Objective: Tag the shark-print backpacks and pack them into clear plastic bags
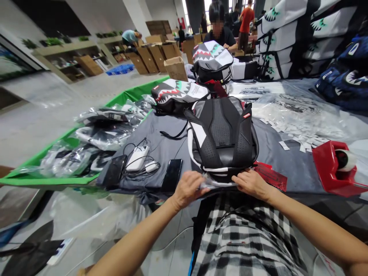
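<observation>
A black and white backpack (222,130) lies on the table in front of me, its straps and padded back facing up and its bottom edge toward me. My left hand (188,188) is closed on a piece of clear plastic (213,181) at the left of that edge. My right hand (250,183) is closed at the right of the same edge, fingers bent over it. Whether it grips the backpack or the plastic is hidden. Partly under the backpack, beside my right hand, is a flat red item (271,177).
A phone (173,174), a white device (138,158) with cables and a red tape dispenser (330,168) lie near the front edge. More shark-mouth backpacks (179,94) stand behind. Left is a green-edged bin (115,180) of bagged items. A person (221,34) works across the table.
</observation>
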Available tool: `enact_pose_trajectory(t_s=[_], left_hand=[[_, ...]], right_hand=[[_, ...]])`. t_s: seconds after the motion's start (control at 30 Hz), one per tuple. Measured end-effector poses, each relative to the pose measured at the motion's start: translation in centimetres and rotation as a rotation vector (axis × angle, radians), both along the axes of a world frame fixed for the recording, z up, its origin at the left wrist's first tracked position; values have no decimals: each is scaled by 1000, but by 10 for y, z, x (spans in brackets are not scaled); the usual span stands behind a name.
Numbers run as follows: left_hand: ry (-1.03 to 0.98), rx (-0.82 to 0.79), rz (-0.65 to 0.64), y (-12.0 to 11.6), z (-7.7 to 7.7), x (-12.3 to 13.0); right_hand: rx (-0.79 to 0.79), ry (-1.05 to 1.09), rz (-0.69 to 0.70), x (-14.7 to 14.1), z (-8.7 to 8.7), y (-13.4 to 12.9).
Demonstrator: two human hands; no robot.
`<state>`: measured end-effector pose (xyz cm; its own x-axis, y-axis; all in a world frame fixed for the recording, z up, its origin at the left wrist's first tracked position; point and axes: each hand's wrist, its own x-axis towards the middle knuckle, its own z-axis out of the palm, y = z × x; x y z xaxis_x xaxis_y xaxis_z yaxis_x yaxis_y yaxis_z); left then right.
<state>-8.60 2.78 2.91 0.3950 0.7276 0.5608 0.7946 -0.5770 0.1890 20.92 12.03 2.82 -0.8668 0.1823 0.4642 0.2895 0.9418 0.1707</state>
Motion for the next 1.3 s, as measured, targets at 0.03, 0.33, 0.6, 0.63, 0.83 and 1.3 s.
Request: enact_pose_trajectory(t_s=[0.03, 0.33, 0.6, 0.63, 0.83, 1.3], left_hand=[[-89, -65, 142, -4, -1, 1], [-600, -407, 327, -2, -34, 35], [-490, -270, 174, 23, -55, 7], [-463, -258, 156, 25, -55, 4], [-286, -19, 195, 13, -32, 9], [-108, -769, -190, 59, 71, 114]], right_hand=[[-1, -1, 1, 2, 0, 1], [-66, 7, -1, 6, -3, 0], [-79, 22, -52, 4, -11, -5], [-88, 35, -60, 4, -13, -5], [-158, 128, -64, 3, -19, -4], [-190, 69, -43, 28, 10, 12]])
